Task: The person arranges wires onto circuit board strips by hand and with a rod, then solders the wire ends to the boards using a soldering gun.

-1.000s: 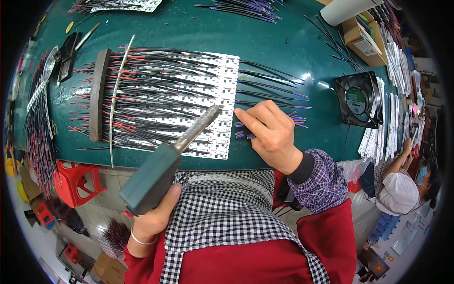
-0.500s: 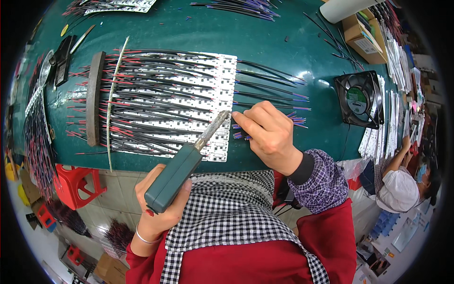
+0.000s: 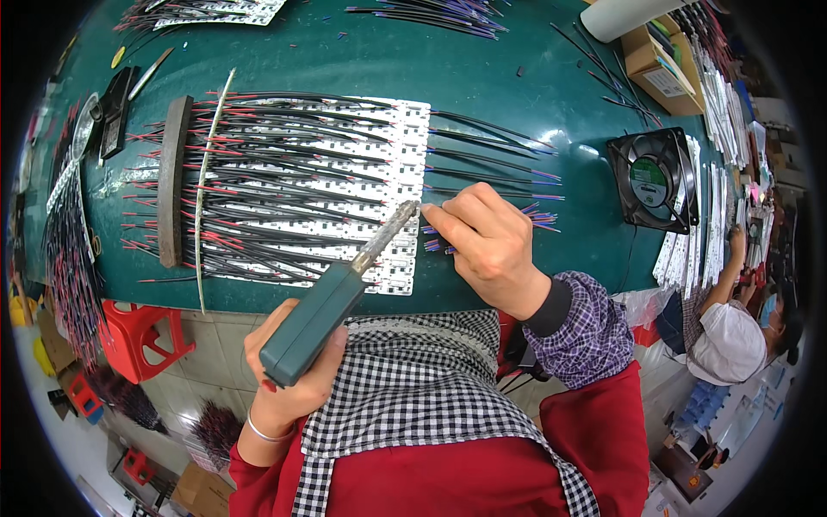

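My left hand (image 3: 293, 358) is closed round the green handle of a soldering iron (image 3: 314, 319). The iron's metal shaft slants up to the right, its tip over the right strip of the white circuit boards (image 3: 405, 164). Just right of that tip, my right hand (image 3: 491, 241) is closed in a pinch at the boards' edge; what the fingertips hold is hidden. Above it, several dark wires (image 3: 491, 164) stick out from the boards' right edge. Loose blue-purple wires (image 3: 541, 220) lie partly under my right hand. Black wires with red ends (image 3: 284, 181) spread over the boards' left part.
A dark bar (image 3: 174, 181) and a thin pale strip (image 3: 207, 181) lie across the wires. A black fan (image 3: 653, 181) stands at right, near a cardboard box (image 3: 663, 73). Wire bundles (image 3: 73, 276) hang over the left edge, above a red stool (image 3: 146, 336). Another person (image 3: 732, 340) sits far right.
My hands and the soldering iron stay almost in place, with only a tiny shift of the iron. At far right, the other person's arm has moved up.
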